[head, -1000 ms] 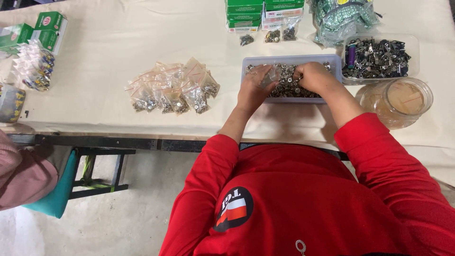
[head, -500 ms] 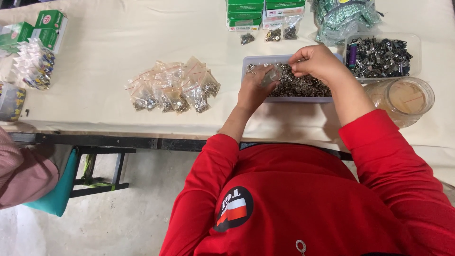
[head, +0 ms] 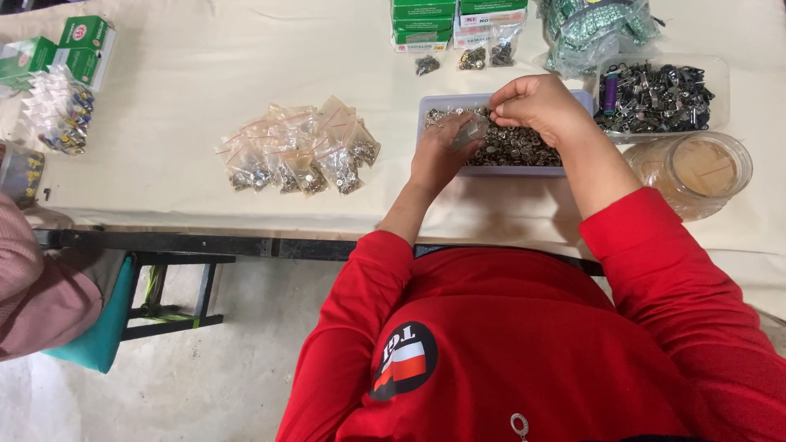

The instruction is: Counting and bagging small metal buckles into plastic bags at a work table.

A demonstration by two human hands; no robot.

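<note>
Two hands work at a small clear bag above a tray of metal bits.

The left hand (head: 438, 155) grasps the bag (head: 471, 129) from below; the right hand (head: 536, 105) pinches its top, fingertips hidden behind the knuckles. What is in the bag is too blurred to tell. The tray (head: 498, 135), partly covered by both hands, sits on the table (head: 164, 90) towards its far edge. Filled bags (head: 299, 151) lie to the left, a plastic jar (head: 696, 172) to the right.

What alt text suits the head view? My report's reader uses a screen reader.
A person in red sleeves holds a small clear bag between left hand and right hand over a tray of small metal parts; filled bags lie left on the table.
</note>
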